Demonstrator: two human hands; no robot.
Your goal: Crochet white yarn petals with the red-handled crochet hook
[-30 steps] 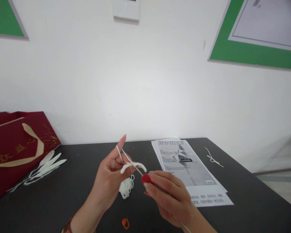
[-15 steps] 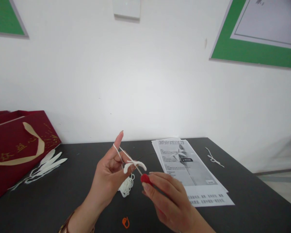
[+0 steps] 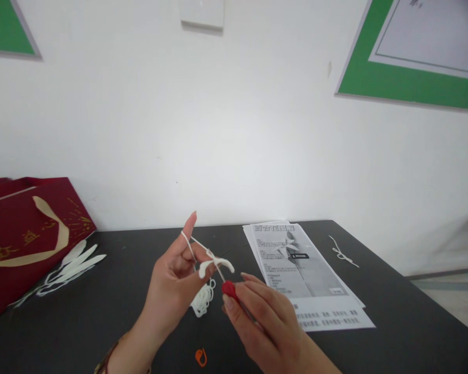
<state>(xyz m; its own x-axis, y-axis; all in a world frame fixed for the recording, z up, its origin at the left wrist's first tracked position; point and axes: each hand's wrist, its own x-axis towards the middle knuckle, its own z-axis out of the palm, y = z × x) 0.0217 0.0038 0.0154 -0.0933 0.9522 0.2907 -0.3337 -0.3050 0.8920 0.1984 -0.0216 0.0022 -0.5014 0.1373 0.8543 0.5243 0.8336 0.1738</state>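
One black, flat tabletop (image 3: 398,332): stretched beneath and beyond both hands.
Dark red gift bag with a cream ribbon handle (image 3: 19,215): lay well to the left of the left hand.
Printed white paper sheets (image 3: 315,270): lay beyond and to the right of the right hand.
Left hand (image 3: 171,275): pinched the work between thumb and fingers, index finger raised with yarn over it.
Right hand (image 3: 263,311): grasped the hook by its handle.
Slim hook with a red handle and metal shaft (image 3: 229,290): pointed from the right hand toward the left fingertips; it looked stiff and light, best gripped at the red part. Whether its tip sat in a stitch was too small to tell.
Loose heap of white yarn (image 3: 203,300): lay just beneath the left hand, soft and probably easy to tangle.
Small curved white yarn strip (image 3: 206,267): hung between the hands at the left fingertips; likely soft and featherlight, best pinched close to the hook.
Orange plastic clip (image 3: 201,357): lay between the forearms, nearer the wearer than either hand.
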